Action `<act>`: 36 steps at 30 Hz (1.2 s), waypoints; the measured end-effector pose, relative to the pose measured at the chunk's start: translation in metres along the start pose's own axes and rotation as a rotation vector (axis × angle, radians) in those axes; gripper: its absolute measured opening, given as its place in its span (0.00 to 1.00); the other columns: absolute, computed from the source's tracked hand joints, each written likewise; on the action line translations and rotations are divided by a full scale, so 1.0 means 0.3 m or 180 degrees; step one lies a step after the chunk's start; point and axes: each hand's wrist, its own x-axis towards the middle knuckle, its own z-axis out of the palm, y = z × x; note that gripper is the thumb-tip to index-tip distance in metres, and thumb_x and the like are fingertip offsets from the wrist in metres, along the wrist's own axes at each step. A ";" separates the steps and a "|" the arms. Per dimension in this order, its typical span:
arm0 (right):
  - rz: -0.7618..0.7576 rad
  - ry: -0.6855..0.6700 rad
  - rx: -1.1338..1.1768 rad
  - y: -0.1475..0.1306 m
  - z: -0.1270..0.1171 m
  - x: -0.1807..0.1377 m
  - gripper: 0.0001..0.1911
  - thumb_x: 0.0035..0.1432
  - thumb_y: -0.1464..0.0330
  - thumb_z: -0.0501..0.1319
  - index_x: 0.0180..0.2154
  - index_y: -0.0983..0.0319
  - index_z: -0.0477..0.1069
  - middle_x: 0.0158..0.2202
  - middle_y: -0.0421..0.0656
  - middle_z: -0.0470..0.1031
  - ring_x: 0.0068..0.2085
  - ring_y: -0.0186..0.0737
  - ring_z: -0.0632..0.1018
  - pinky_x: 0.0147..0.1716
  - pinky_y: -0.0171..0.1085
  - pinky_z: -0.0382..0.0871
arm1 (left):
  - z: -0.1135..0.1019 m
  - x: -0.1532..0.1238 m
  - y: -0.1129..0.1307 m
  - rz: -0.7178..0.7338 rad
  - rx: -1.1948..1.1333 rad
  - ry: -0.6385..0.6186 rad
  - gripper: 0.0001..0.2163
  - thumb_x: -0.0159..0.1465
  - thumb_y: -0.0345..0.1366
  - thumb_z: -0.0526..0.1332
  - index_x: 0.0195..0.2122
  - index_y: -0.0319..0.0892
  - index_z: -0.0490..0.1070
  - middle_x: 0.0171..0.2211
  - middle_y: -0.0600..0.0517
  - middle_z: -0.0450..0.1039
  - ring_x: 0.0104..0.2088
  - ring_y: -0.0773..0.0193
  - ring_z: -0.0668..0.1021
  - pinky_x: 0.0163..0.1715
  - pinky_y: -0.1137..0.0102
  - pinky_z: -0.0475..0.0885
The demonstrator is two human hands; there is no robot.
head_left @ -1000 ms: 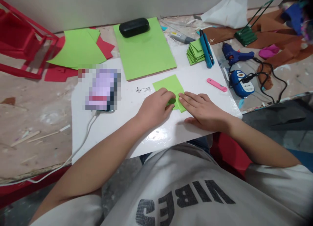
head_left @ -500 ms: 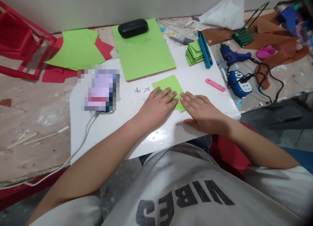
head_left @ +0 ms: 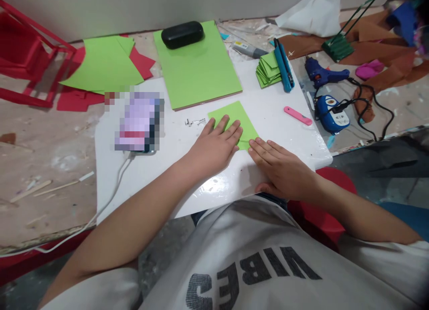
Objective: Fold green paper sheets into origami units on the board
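Note:
A small folded green paper point(head_left: 240, 118) lies on the white board point(head_left: 174, 167) in front of me. My left hand point(head_left: 216, 144) lies flat on the paper's near left part, fingers stretched out and together. My right hand point(head_left: 279, 169) rests flat on the board, fingers extended, its fingertips touching the paper's near right corner. Neither hand grips anything.
A stack of green sheets point(head_left: 197, 71) with a black case point(head_left: 182, 34) on it lies behind. Folded green pieces point(head_left: 268, 71), a blue tool point(head_left: 284, 66), a pink cutter point(head_left: 297, 115), a blue glue gun point(head_left: 321, 75) and a power strip point(head_left: 332, 113) sit right. A blurred phone point(head_left: 137, 122) is left.
My left hand went from curled on the paper to flat with fingers stretched forward. My right hand slid back toward me, leaving more of the paper uncovered.

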 end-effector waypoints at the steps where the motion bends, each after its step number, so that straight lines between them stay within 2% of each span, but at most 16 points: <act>1: 0.0044 0.0004 -0.0078 -0.004 -0.005 -0.006 0.57 0.81 0.37 0.58 0.82 0.83 0.62 0.84 0.76 0.63 0.85 0.77 0.67 0.82 0.67 0.64 | -0.003 0.000 0.003 -0.0040 0.0028 -0.0026 0.31 0.86 0.40 0.51 0.88 0.40 0.63 0.88 0.40 0.58 0.91 0.36 0.55 0.89 0.33 0.52; 6: 0.0348 -0.0053 -0.0556 -0.047 -0.039 -0.017 0.51 0.83 0.42 0.59 0.80 0.83 0.66 0.81 0.74 0.69 0.81 0.76 0.74 0.78 0.66 0.66 | -0.003 0.001 0.007 -0.0272 0.0081 -0.0081 0.33 0.87 0.42 0.51 0.89 0.34 0.57 0.90 0.35 0.50 0.92 0.35 0.52 0.90 0.33 0.50; 10: 0.0532 0.0085 -0.0666 -0.046 -0.062 0.026 0.40 0.84 0.48 0.61 0.73 0.77 0.75 0.75 0.70 0.79 0.74 0.72 0.81 0.68 0.59 0.74 | 0.015 0.000 -0.013 -0.0153 -0.0074 0.0203 0.34 0.86 0.46 0.55 0.89 0.37 0.58 0.91 0.34 0.49 0.92 0.32 0.52 0.88 0.29 0.48; 14: 0.0425 0.0155 -0.0645 0.017 -0.085 0.094 0.27 0.84 0.58 0.63 0.71 0.70 0.78 0.68 0.63 0.86 0.65 0.65 0.86 0.59 0.55 0.75 | 0.016 0.011 -0.047 0.0121 -0.0120 0.0462 0.36 0.82 0.54 0.63 0.85 0.39 0.67 0.88 0.32 0.59 0.88 0.28 0.62 0.87 0.25 0.49; 18: 0.0230 0.0180 -0.0808 0.086 -0.114 0.142 0.21 0.83 0.61 0.65 0.66 0.67 0.81 0.60 0.59 0.90 0.56 0.62 0.87 0.52 0.54 0.72 | 0.010 0.048 -0.088 0.0413 -0.0062 0.0833 0.26 0.83 0.47 0.61 0.75 0.41 0.81 0.76 0.35 0.79 0.78 0.36 0.80 0.89 0.30 0.50; 20: 0.0152 0.0277 -0.0919 0.109 -0.122 0.156 0.19 0.83 0.62 0.64 0.64 0.66 0.83 0.57 0.58 0.91 0.53 0.60 0.87 0.49 0.53 0.70 | 0.011 0.067 -0.103 0.0518 -0.0074 0.0948 0.23 0.83 0.44 0.59 0.70 0.40 0.85 0.71 0.35 0.84 0.73 0.39 0.85 0.89 0.32 0.55; 23: 0.0038 0.0414 -0.1039 0.134 -0.115 0.174 0.16 0.84 0.66 0.60 0.58 0.65 0.85 0.52 0.54 0.92 0.47 0.55 0.87 0.45 0.52 0.68 | 0.014 0.081 -0.111 0.0549 -0.0121 0.1031 0.22 0.84 0.43 0.57 0.66 0.39 0.87 0.68 0.34 0.86 0.69 0.42 0.87 0.86 0.35 0.62; 27: -0.0052 0.0658 -0.1036 0.162 -0.100 0.194 0.17 0.83 0.71 0.57 0.53 0.61 0.87 0.46 0.50 0.93 0.42 0.49 0.87 0.42 0.49 0.68 | 0.012 0.066 -0.110 0.0533 -0.0483 0.1234 0.23 0.86 0.45 0.53 0.66 0.44 0.86 0.67 0.39 0.88 0.69 0.46 0.88 0.85 0.38 0.64; 29: 0.0014 0.0829 -0.0903 0.173 -0.108 0.207 0.17 0.83 0.70 0.58 0.54 0.61 0.88 0.46 0.50 0.94 0.43 0.50 0.88 0.43 0.49 0.71 | 0.009 0.055 -0.116 0.0506 -0.0807 0.1417 0.24 0.87 0.48 0.52 0.66 0.46 0.86 0.64 0.41 0.90 0.69 0.48 0.88 0.83 0.41 0.67; 32: 0.0216 0.1006 -0.0628 0.183 -0.144 0.240 0.18 0.83 0.66 0.59 0.57 0.60 0.88 0.49 0.51 0.94 0.46 0.53 0.90 0.46 0.49 0.76 | 0.004 0.043 -0.130 0.0445 -0.1121 0.1811 0.24 0.84 0.55 0.61 0.66 0.47 0.86 0.62 0.41 0.91 0.66 0.48 0.90 0.80 0.45 0.72; 34: 0.0303 0.1126 -0.0450 0.185 -0.177 0.273 0.18 0.84 0.64 0.59 0.56 0.59 0.89 0.49 0.51 0.94 0.47 0.54 0.91 0.48 0.49 0.78 | -0.006 0.037 -0.135 0.0413 -0.1204 0.2136 0.22 0.82 0.55 0.64 0.63 0.48 0.88 0.60 0.42 0.92 0.62 0.49 0.92 0.77 0.48 0.75; 36: 0.0297 0.1276 -0.0220 0.182 -0.208 0.312 0.19 0.84 0.62 0.59 0.55 0.58 0.90 0.48 0.50 0.95 0.47 0.53 0.91 0.49 0.49 0.80 | -0.025 0.027 -0.132 0.0371 -0.1302 0.2432 0.20 0.83 0.53 0.62 0.59 0.49 0.90 0.55 0.44 0.94 0.57 0.52 0.93 0.72 0.51 0.80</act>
